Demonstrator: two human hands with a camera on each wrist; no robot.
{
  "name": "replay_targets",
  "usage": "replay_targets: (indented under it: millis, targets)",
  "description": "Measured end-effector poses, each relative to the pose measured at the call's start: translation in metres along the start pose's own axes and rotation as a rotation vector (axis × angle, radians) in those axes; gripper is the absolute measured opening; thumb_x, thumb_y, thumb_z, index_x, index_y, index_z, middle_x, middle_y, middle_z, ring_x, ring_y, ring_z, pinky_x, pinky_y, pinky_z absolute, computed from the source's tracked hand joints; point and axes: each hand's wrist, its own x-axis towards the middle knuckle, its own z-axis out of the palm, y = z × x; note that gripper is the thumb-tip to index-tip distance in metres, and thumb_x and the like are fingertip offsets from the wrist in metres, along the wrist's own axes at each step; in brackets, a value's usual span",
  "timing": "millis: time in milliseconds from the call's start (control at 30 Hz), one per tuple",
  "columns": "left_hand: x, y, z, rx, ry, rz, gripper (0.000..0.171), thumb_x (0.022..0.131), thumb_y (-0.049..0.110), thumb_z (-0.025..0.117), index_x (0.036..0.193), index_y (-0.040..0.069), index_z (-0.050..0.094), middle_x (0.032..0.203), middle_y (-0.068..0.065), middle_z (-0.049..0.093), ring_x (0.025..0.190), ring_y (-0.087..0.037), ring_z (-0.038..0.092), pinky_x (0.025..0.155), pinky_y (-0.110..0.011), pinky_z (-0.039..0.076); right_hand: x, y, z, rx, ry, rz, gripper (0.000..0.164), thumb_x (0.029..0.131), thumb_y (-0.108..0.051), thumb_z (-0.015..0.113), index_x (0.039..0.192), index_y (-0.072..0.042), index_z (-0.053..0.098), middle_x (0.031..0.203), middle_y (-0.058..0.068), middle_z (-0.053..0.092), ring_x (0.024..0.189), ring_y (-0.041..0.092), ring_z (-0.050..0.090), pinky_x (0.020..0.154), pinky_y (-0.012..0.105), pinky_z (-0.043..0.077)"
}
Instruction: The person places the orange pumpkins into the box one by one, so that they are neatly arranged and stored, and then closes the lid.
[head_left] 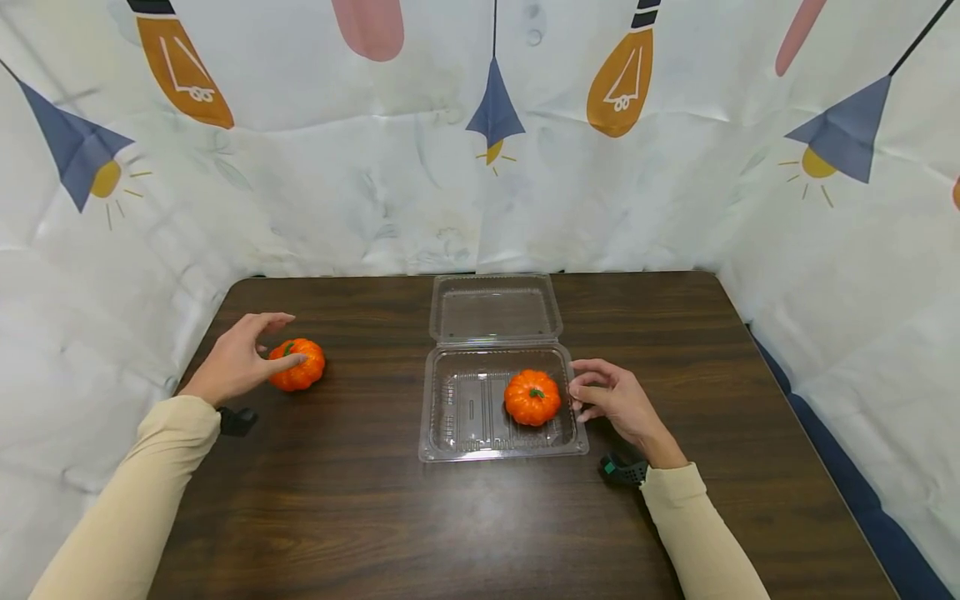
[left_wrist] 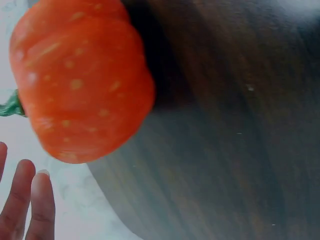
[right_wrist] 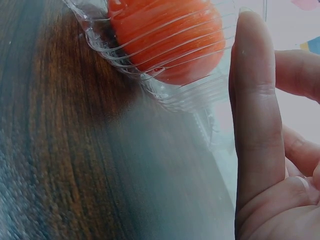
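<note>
On the table's left side lies an orange toy pumpkin [head_left: 307, 377] with a green stem. My left hand [head_left: 243, 354] arches over it, thumb and fingers spread apart. In the left wrist view the pumpkin [left_wrist: 85, 80] appears close up, with the fingertips [left_wrist: 42, 200] apart from it. A clear plastic clamshell box [head_left: 465, 446] stands mid-table, its lid [head_left: 495, 308] folded back. Inside, toward the right, sits a second toy pumpkin [head_left: 532, 397]. My right hand [head_left: 618, 404] is at the box's right rim, fingers loosely bent; its thumb [right_wrist: 255, 100] is straight beside the clear wall.
Everything stands on a dark wood-grain table [head_left: 337, 508] with rounded back corners. White curtain [head_left: 337, 192] printed with lamps and bulbs encloses the back and sides. Dark blue fabric [head_left: 832, 467] shows beyond the right edge.
</note>
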Motion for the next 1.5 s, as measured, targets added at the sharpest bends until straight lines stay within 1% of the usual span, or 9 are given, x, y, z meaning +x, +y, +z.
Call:
replay_targets:
  millis: [67, 133, 333, 500, 567, 800, 967, 1200, 1500]
  targets:
    - [-0.001, -0.002, 0.003, 0.008, -0.024, -0.01, 0.073, 0.092, 0.045, 0.077, 0.147, 0.005, 0.05, 0.142, -0.025, 0.05, 0.121, -0.045, 0.054, 0.093, -0.053, 0.053, 0.0, 0.0, 0.0, -0.003, 0.004, 0.006, 0.054, 0.097, -0.007, 0.071, 0.145, 0.004, 0.049, 0.096, -0.002, 0.072, 0.071, 0.013, 0.069, 0.063, 0.029, 0.064]
    - [-0.001, -0.003, 0.005, 0.013, -0.048, -0.018, 0.075, 0.092, 0.046, 0.077, 0.148, 0.004, 0.049, 0.143, -0.026, 0.048, 0.119, -0.046, 0.055, 0.095, -0.061, 0.051, 0.0, 0.0, 0.0, -0.008, 0.002, 0.007, 0.054, 0.097, -0.007, 0.071, 0.145, 0.004, 0.049, 0.096, -0.002, 0.072, 0.072, 0.013, 0.069, 0.064, 0.029, 0.064]
    - [-0.002, -0.007, 0.011, 0.051, -0.078, -0.032, 0.077, 0.091, 0.048, 0.078, 0.147, 0.004, 0.05, 0.141, -0.028, 0.048, 0.11, -0.042, 0.052, 0.091, -0.059, 0.047, 0.0, 0.0, 0.0, -0.018, -0.001, 0.009, 0.054, 0.097, -0.009, 0.071, 0.146, 0.002, 0.049, 0.097, -0.002, 0.071, 0.073, 0.013, 0.069, 0.065, 0.03, 0.064]
    - [-0.003, -0.01, 0.015, 0.047, -0.087, -0.033, 0.079, 0.09, 0.047, 0.079, 0.147, 0.003, 0.049, 0.142, -0.029, 0.046, 0.124, -0.047, 0.046, 0.099, -0.067, 0.043, 0.0, 0.0, -0.001, -0.018, 0.001, 0.01, 0.054, 0.097, -0.009, 0.071, 0.145, 0.002, 0.049, 0.097, -0.002, 0.071, 0.073, 0.013, 0.069, 0.065, 0.03, 0.064]
    - [-0.004, -0.011, 0.016, 0.043, -0.093, -0.043, 0.08, 0.089, 0.047, 0.08, 0.147, 0.003, 0.048, 0.143, -0.03, 0.045, 0.125, -0.048, 0.046, 0.101, -0.069, 0.043, 0.001, 0.0, -0.001, -0.017, 0.0, 0.01, 0.054, 0.097, -0.008, 0.071, 0.145, 0.003, 0.049, 0.097, -0.002, 0.071, 0.073, 0.013, 0.069, 0.065, 0.03, 0.064]
    - [-0.007, -0.014, 0.018, 0.045, -0.117, -0.095, 0.087, 0.086, 0.058, 0.078, 0.15, 0.007, 0.045, 0.143, -0.032, 0.041, 0.12, -0.049, 0.049, 0.098, -0.071, 0.047, 0.0, -0.001, -0.001, -0.018, -0.001, 0.012, 0.054, 0.097, -0.009, 0.071, 0.145, 0.002, 0.049, 0.097, -0.003, 0.072, 0.072, 0.013, 0.069, 0.065, 0.03, 0.064]
    - [-0.011, -0.016, 0.018, 0.056, -0.136, -0.125, 0.095, 0.084, 0.062, 0.078, 0.151, 0.005, 0.041, 0.14, -0.034, 0.041, 0.116, -0.049, 0.05, 0.097, -0.072, 0.048, 0.001, 0.0, -0.001, -0.017, 0.004, 0.013, 0.054, 0.097, -0.009, 0.071, 0.145, 0.003, 0.049, 0.096, -0.004, 0.072, 0.072, 0.013, 0.069, 0.064, 0.03, 0.064]
    - [-0.013, -0.018, 0.018, 0.07, -0.148, -0.133, 0.097, 0.084, 0.063, 0.078, 0.152, 0.005, 0.04, 0.134, -0.034, 0.046, 0.112, -0.045, 0.053, 0.093, -0.068, 0.051, 0.0, -0.001, -0.001, -0.021, 0.0, 0.01, 0.054, 0.097, -0.009, 0.071, 0.145, 0.003, 0.049, 0.096, -0.003, 0.072, 0.072, 0.013, 0.069, 0.064, 0.029, 0.064]
    - [-0.015, -0.018, 0.016, 0.063, -0.153, -0.145, 0.097, 0.085, 0.062, 0.077, 0.151, 0.002, 0.04, 0.132, -0.033, 0.05, 0.113, -0.045, 0.058, 0.091, -0.065, 0.054, 0.0, -0.001, 0.0, -0.014, -0.002, 0.007, 0.054, 0.097, -0.008, 0.071, 0.145, 0.003, 0.049, 0.097, -0.002, 0.072, 0.072, 0.013, 0.069, 0.064, 0.029, 0.064]
